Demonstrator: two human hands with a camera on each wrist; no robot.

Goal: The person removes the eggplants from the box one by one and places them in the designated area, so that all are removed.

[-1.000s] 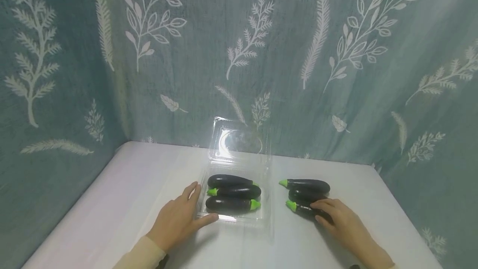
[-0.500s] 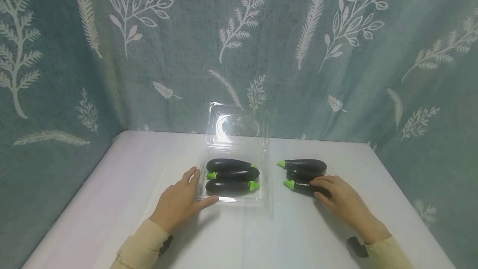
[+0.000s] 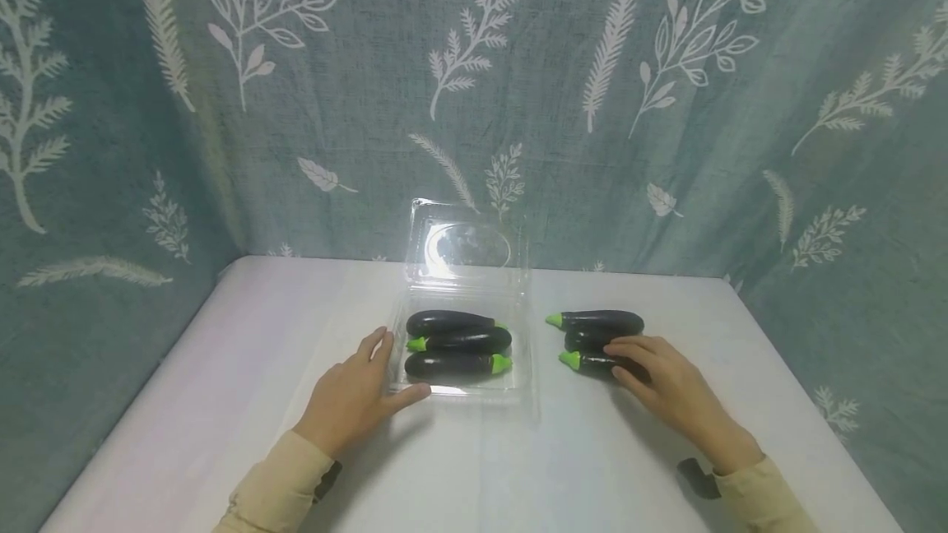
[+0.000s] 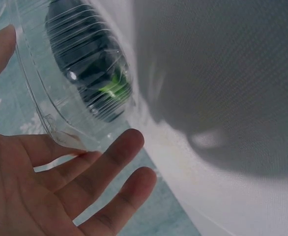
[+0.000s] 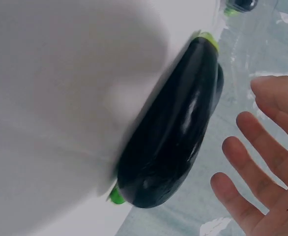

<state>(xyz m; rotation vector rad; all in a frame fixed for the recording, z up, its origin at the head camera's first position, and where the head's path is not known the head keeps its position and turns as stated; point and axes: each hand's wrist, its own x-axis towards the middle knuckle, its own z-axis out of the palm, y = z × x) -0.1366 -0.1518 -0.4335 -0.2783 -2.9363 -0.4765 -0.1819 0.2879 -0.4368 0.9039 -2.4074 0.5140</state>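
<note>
A clear plastic clamshell box (image 3: 474, 391) (image 4: 38, 93) lies open, its lid (image 3: 468, 257) raised at the back. Inside lie three dark eggplants (image 3: 448, 364) with green stem ends, side by side. My left hand (image 3: 342, 401) (image 4: 45, 182) is spread around the box's front left corner, thumb along the front rim and fingers at the left side. To the right, three more eggplants (image 3: 603, 321) lie in a stack of rows on the table. Over the nearest eggplant (image 3: 592, 363) (image 5: 166, 128) reaches my right hand (image 3: 670, 389) (image 5: 267, 167), fingers extended and apart, fingertips overlapping it in the head view.
A white table (image 3: 481, 475) carries everything. Green-grey curtains (image 3: 355, 89) printed with white leaves stand behind it and along both sides. Sleeves (image 3: 277, 484) in cream cover both forearms, and a dark device (image 3: 698, 477) sits under the right wrist.
The head view has tilted down, so the scene sits higher in it. My right hand has shifted slightly left over the nearest eggplant. The left hand stays at the box.
</note>
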